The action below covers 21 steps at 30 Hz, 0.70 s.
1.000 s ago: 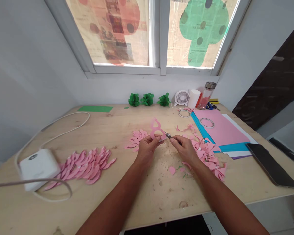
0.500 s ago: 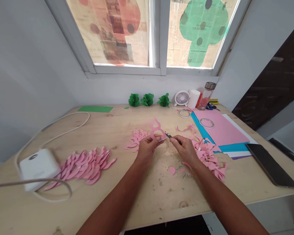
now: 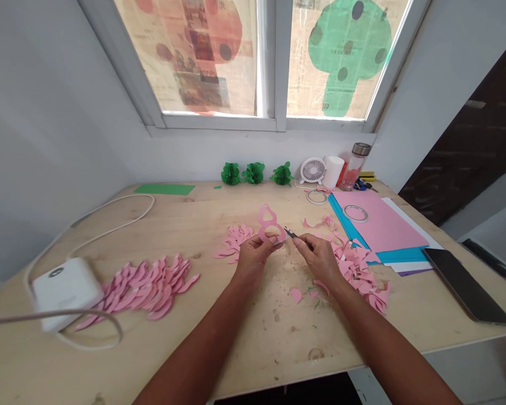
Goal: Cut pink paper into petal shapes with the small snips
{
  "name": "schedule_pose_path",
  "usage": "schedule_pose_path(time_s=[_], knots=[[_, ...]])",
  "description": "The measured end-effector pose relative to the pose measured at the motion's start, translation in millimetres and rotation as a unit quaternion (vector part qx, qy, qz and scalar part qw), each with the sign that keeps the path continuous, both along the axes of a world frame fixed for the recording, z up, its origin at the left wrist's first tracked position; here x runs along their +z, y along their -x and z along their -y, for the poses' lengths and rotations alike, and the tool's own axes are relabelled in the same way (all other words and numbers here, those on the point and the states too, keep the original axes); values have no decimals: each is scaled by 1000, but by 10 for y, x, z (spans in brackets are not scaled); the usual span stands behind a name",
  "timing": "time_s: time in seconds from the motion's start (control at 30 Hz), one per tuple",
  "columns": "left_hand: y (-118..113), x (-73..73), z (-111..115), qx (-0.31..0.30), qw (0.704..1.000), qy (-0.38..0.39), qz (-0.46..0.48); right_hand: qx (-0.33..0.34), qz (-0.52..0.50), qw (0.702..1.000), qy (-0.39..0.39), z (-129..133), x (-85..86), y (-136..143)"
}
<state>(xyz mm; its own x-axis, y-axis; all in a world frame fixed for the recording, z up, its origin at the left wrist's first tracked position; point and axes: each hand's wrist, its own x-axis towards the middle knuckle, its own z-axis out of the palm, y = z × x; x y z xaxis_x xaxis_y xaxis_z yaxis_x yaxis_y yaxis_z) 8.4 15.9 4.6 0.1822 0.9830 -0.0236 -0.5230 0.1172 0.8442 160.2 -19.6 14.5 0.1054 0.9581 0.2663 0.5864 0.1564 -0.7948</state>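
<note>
My left hand (image 3: 257,253) pinches a pink paper cutout (image 3: 267,215) between thumb and fingers above the wooden table. The cutout has two openings, a smaller one over a larger one, like a figure eight. My right hand (image 3: 318,253) is closed on small scissors (image 3: 292,232), whose dark tips sit just right of the cutout's lower edge. Fingers hide the handles. Left of my left hand lies a small pile of pink curved paper pieces (image 3: 235,239). Pink paper scraps (image 3: 358,269) are heaped beside my right forearm.
A larger row of pink pieces (image 3: 152,287) lies near a white box (image 3: 65,289) with a cable. Coloured paper sheets (image 3: 383,222) and a phone (image 3: 468,287) are at right. Green paper ornaments (image 3: 253,173), a small fan (image 3: 313,170) and a bottle (image 3: 354,167) stand along the wall.
The cutout's lower right edge looks rounder now, beside the scissor tips. Both hands stay almost in place, and the view shifts very slightly.
</note>
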Motion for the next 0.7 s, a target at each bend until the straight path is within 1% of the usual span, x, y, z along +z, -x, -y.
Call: schedule_pose_path(time_s=[0.4,0.6,0.7], knots=[[-14,19,7,10,1000,7,5,-31,21,999,-10,-2,-4,-8],[-1,23,-6,38,999,6,12,-41,-10,999,-18,-4,34,-60],[5,18,-15,36,999,9,20,-30,-10,999,-5,-3,33,-64]])
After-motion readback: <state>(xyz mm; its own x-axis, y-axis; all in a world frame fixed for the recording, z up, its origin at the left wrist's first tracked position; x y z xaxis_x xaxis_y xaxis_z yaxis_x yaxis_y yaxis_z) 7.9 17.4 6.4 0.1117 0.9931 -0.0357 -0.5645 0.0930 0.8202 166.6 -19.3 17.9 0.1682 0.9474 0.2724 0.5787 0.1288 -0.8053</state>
